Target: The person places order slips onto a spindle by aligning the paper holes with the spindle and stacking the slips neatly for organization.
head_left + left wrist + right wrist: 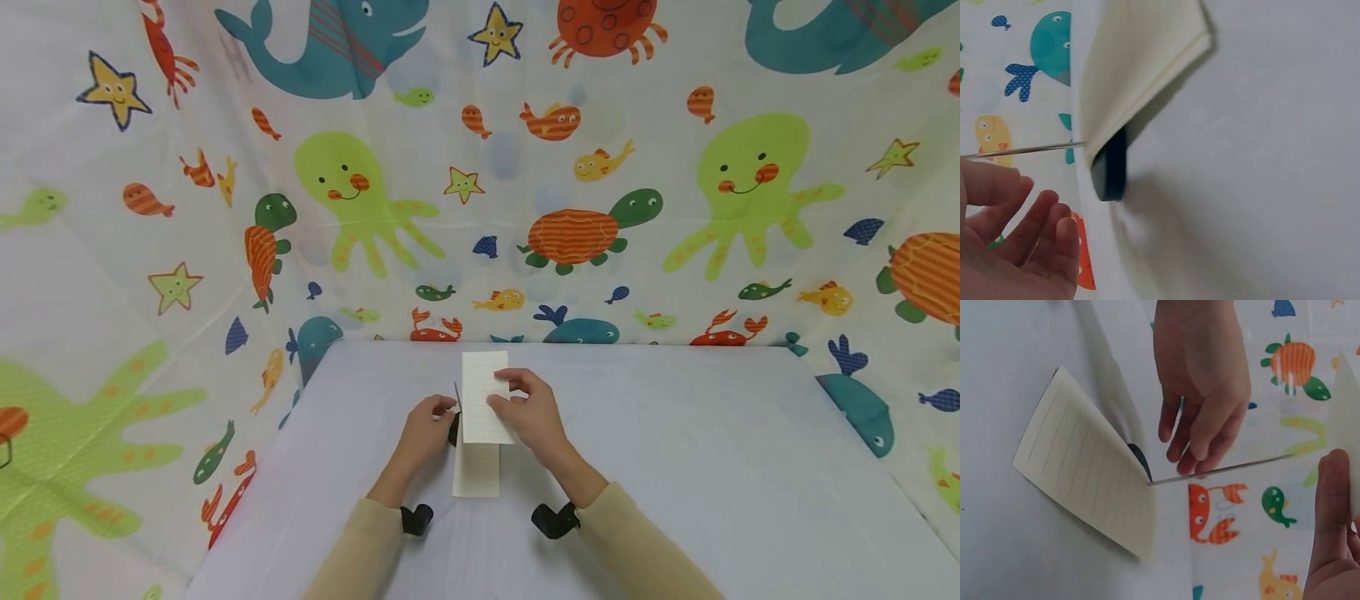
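Note:
Cream lined paper (484, 417) stands in two leaves at mid-table; whether folded or bound, I cannot tell. My right hand (531, 412) holds the upper leaf by its right side between thumb and fingers. In the right wrist view the lower leaf (1085, 469) slants above the table. A thin metal blade (1241, 465) sticks out beyond the paper, its dark handle (1113, 172) partly hidden by it. I cannot tell the tool's kind. Left of the paper, my left hand (426, 432) has its fingertips close to the blade, fingers loosely bent; contact is unclear.
A white-covered table (675, 450) spreads around the hands. Behind and beside it hangs a curtain (480, 225) printed with sea animals. Black wrist cameras (555, 521) sit below both sleeves.

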